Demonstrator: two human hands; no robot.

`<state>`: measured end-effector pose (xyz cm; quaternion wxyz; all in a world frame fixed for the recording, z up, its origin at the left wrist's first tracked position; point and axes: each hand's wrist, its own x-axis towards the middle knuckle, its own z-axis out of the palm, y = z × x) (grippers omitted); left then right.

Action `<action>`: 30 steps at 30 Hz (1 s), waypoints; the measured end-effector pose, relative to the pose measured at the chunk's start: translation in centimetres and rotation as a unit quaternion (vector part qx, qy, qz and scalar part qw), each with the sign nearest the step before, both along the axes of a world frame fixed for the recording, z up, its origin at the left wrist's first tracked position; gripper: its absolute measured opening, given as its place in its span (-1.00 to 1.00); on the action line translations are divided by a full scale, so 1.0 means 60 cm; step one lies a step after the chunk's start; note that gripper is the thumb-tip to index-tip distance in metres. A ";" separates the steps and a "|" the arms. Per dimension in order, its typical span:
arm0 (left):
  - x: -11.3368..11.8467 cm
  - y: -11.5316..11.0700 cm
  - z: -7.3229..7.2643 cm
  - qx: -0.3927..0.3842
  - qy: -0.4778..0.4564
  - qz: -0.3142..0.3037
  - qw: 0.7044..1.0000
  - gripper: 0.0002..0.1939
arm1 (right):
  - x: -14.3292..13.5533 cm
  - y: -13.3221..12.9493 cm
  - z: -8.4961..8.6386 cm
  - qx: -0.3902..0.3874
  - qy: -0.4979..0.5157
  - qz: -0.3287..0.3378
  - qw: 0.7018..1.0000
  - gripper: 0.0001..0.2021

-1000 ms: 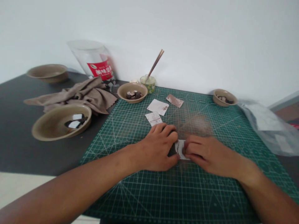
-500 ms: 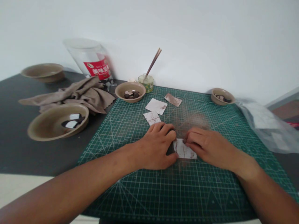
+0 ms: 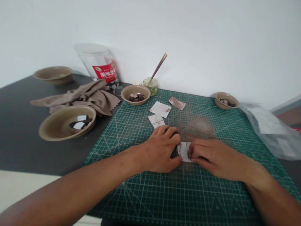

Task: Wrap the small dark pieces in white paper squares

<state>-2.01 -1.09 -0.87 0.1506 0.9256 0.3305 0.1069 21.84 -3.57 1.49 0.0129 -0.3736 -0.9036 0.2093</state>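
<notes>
On the green cutting mat (image 3: 145, 194), a small white paper piece (image 3: 184, 152) with brown smudges and lines lies between my hands. My left hand (image 3: 162, 153) is curled beside its left edge, fingertips and thumb holding a dark object (image 3: 175, 153) mostly hidden under the palm. My right hand (image 3: 211, 157) is closed in a pinch over the paper's right part. A small dark piece seems to be at its fingertips, mostly covered. Farther back are a smudged paper square (image 3: 156, 120), a white sheet (image 3: 161, 109) and a brown-coated strip (image 3: 177, 103).
Bowls with dark chunks (image 3: 135, 99) (image 3: 225, 106) stand at the back. Left are a larger bowl (image 3: 55, 127), a brown cloth (image 3: 94, 97), another bowl (image 3: 54, 75) and a clear jar (image 3: 94, 59). Chopsticks (image 3: 158, 66) lean in a green cup (image 3: 151, 88). A plastic bag (image 3: 268, 128) lies right.
My right hand has moved down the paper and covers more of its right side. My left hand keeps its grip. The whole view has shifted slightly.
</notes>
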 end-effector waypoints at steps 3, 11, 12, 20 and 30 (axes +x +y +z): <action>-0.001 0.000 -0.002 0.008 -0.002 0.003 1.000 -0.65 | -0.008 0.003 -0.007 0.030 0.020 0.005 0.999 -0.87; 0.000 0.000 -0.004 0.016 -0.005 -0.001 1.000 -0.67 | -0.001 0.002 0.000 -0.015 0.012 0.005 1.000 -0.87; 0.000 0.000 -0.004 0.017 -0.005 0.000 1.000 -0.66 | -0.004 0.002 -0.002 -0.004 0.017 0.011 1.000 -0.88; -0.001 -0.001 -0.003 0.012 -0.005 -0.001 1.000 -0.67 | -0.008 0.005 -0.003 0.016 -0.005 -0.020 1.000 -0.86; -0.001 -0.001 -0.004 0.014 -0.007 0.002 1.000 -0.66 | -0.005 0.003 -0.008 0.030 0.009 -0.012 0.999 -0.85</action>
